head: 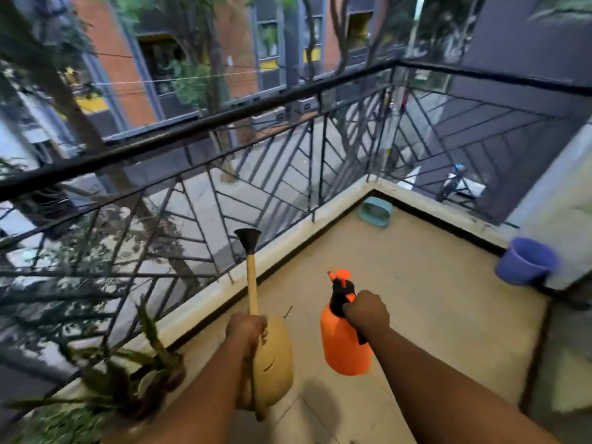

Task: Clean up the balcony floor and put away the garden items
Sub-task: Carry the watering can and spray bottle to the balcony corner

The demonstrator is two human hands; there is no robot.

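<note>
1. Task status: the job appears to be partway through. Two garden items are lifted off the balcony floor (416,283) and carried, but neither is put away yet.
2. Items left on the floor: a teal container (375,211) sits in the far corner beside the railing (198,123); a purple bucket (525,261) stands near the right wall; a potted plant (137,373) stands at the lower left by the railing base. Whether these belong where they are cannot be told.
3. Floor condition: a thin dark scrap (288,311) lies near the watering can; the rest of the tiles show no clear debris, though blur limits the check.
4. Left hand (246,330): fingers closed around the handle of the tan watering can (275,363). The can hangs above the floor with its long spout and black rose pointing up and forward.
5. Right hand (366,310): fingers closed around the black handle of the orange pressure sprayer (341,344). The sprayer hangs upright above the floor, just beside the watering can and not touching it.
6. Remaining work, as judged: stow both carried items, then deal with the other floor items.
</note>
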